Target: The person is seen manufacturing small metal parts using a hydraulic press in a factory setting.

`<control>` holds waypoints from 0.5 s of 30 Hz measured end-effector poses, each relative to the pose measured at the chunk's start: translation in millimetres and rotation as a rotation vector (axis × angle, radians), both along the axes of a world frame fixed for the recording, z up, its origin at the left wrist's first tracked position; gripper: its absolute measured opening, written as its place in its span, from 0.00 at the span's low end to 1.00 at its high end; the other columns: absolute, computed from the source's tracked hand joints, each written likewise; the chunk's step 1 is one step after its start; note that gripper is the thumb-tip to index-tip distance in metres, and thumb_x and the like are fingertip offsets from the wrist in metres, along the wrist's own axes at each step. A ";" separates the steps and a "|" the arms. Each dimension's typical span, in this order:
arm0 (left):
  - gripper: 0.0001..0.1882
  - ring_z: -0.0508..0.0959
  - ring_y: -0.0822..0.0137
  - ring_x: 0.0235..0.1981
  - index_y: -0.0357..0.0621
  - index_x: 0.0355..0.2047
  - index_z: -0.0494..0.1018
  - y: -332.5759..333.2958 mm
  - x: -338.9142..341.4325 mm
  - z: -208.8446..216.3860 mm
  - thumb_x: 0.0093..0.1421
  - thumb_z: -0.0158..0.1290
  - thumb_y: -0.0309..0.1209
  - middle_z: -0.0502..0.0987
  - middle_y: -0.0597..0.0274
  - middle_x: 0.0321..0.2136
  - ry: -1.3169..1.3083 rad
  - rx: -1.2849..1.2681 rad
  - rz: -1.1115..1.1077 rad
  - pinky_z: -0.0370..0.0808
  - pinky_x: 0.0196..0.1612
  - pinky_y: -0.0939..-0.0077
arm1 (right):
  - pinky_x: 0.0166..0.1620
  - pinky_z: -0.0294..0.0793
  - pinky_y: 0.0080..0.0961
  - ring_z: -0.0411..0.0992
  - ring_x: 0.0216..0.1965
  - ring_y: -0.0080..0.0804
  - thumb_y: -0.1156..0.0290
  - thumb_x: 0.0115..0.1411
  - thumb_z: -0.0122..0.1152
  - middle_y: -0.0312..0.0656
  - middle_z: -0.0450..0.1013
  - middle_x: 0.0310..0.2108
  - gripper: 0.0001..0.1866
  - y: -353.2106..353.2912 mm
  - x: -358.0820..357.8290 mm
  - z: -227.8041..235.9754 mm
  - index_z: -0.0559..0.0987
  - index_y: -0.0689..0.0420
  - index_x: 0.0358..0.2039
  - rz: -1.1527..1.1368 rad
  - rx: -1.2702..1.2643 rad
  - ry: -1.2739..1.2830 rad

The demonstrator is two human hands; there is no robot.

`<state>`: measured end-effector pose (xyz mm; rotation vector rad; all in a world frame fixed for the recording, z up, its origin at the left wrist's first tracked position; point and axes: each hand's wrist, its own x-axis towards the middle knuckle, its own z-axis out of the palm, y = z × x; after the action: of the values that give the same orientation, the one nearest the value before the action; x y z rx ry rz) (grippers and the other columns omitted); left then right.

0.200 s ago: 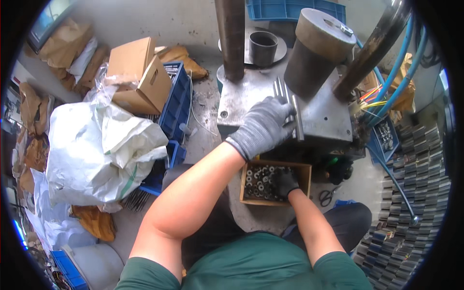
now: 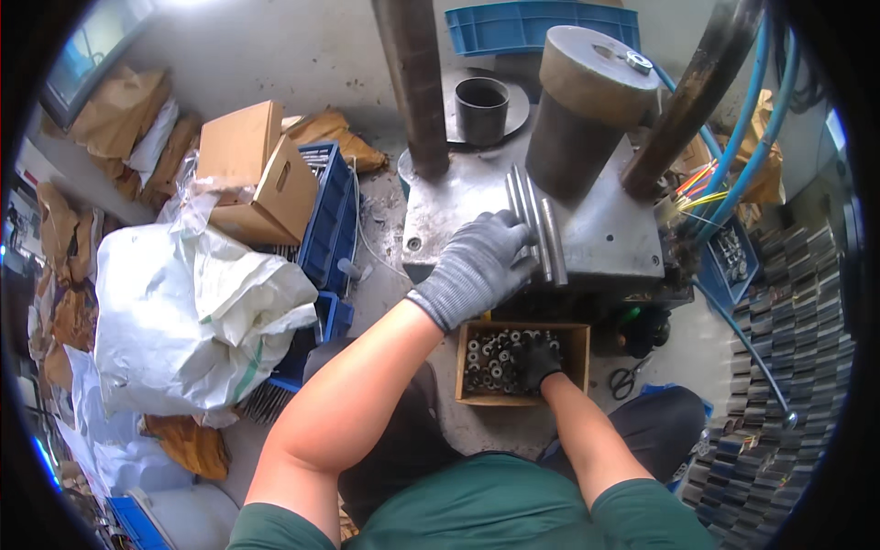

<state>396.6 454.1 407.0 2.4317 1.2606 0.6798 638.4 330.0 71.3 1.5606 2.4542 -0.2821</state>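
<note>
The left hand (image 2: 481,264) in a gray knit glove had bent fingers by the long, round silver rods (image 2: 553,240); I couldn't tell if this nearer grip pinched any. They were just to its right, pointing forward, over the flat metal worktop (image 2: 632,225). The right hand (image 2: 535,363), dark-gloved, was among small metal rings (image 2: 496,358) in a brown wooden box (image 2: 502,401), grip hidden.

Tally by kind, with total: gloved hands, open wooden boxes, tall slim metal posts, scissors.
Gloved hands, grey-knit left hand and dark-gloved right hand: 2
Open rectangular brown wooden box: 1
Tall slim dark metal posts: 2
Dark-handled scissors: 1
Total: 6
</note>
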 end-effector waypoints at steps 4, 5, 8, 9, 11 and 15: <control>0.17 0.80 0.47 0.50 0.42 0.46 0.81 -5.7 -23.6 -5.5 0.59 0.65 0.35 0.80 0.49 0.46 0.040 -0.028 0.015 0.78 0.56 0.55 | 0.67 0.70 0.49 0.67 0.66 0.59 0.60 0.64 0.60 0.53 0.69 0.65 0.27 22.0 -41.7 37.5 0.77 0.44 0.65 -0.110 -0.316 0.026; 0.17 0.80 0.47 0.50 0.42 0.46 0.81 -3.2 -9.4 -5.0 0.59 0.65 0.35 0.80 0.49 0.46 0.021 -0.019 -0.021 0.78 0.56 0.55 | 0.67 0.70 0.49 0.67 0.66 0.59 0.60 0.64 0.60 0.53 0.69 0.65 0.27 25.5 -26.3 -6.9 0.77 0.44 0.65 -0.149 -0.307 0.012; 0.17 0.79 0.46 0.49 0.43 0.46 0.82 -2.1 13.1 -5.6 0.57 0.66 0.34 0.80 0.50 0.47 0.041 -0.007 -0.129 0.79 0.55 0.55 | 0.65 0.73 0.46 0.71 0.63 0.58 0.59 0.66 0.59 0.56 0.71 0.62 0.26 -1.9 22.5 -95.9 0.77 0.49 0.64 -0.216 -0.157 -0.055; 0.17 0.79 0.46 0.49 0.43 0.46 0.82 -5.0 5.2 -8.5 0.57 0.66 0.34 0.80 0.50 0.47 0.063 -0.010 -0.108 0.79 0.55 0.55 | 0.65 0.73 0.47 0.71 0.63 0.57 0.59 0.66 0.59 0.57 0.71 0.62 0.25 -4.6 2.9 -86.0 0.77 0.52 0.63 -0.240 -0.185 0.049; 0.17 0.79 0.45 0.49 0.43 0.46 0.82 -13.3 -8.3 -5.6 0.57 0.67 0.34 0.79 0.50 0.48 0.151 0.008 -0.080 0.79 0.55 0.54 | 0.64 0.74 0.47 0.71 0.64 0.55 0.59 0.66 0.59 0.57 0.72 0.62 0.25 -7.9 -25.6 -47.6 0.78 0.54 0.62 -0.248 -0.216 0.153; 0.16 0.78 0.45 0.49 0.44 0.44 0.82 -9.9 2.1 -8.3 0.56 0.67 0.36 0.79 0.50 0.46 0.183 -0.030 -0.089 0.79 0.54 0.52 | 0.66 0.72 0.44 0.73 0.64 0.51 0.52 0.66 0.56 0.53 0.75 0.61 0.26 -7.4 -12.1 -42.1 0.82 0.52 0.59 -0.251 -0.351 0.081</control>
<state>398.7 444.1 398.8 2.5549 1.2095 0.4191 626.3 322.6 29.3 1.7178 2.1114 -0.7849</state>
